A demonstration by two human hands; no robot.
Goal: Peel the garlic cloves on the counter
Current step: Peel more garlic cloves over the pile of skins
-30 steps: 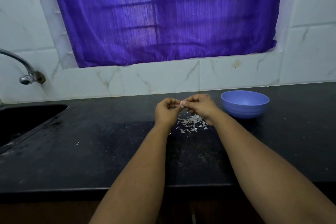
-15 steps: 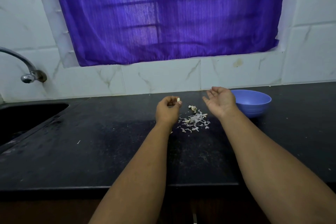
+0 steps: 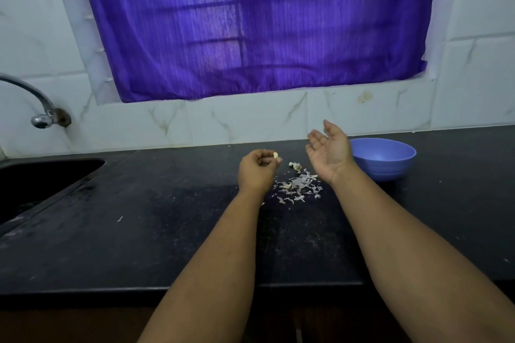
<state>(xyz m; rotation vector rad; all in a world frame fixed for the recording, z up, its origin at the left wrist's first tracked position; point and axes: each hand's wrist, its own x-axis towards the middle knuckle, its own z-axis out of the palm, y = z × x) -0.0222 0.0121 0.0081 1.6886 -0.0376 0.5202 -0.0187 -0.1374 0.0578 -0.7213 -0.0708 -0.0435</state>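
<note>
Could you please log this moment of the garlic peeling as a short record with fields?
left hand: raised above the counter, pinching a garlic clove at its fingertips
right hand: open, palm up, holding nothing
loose clove: lying on the counter between the hands
peels: scattered pile on the black counter
bowl: blue, right of the right hand; contents not visible
sink: far left, tap above

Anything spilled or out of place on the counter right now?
Only peeling litter: garlic skins lie scattered on the counter between the hands, one stray flake sits apart toward the sink. Nothing else looks odd.
</note>
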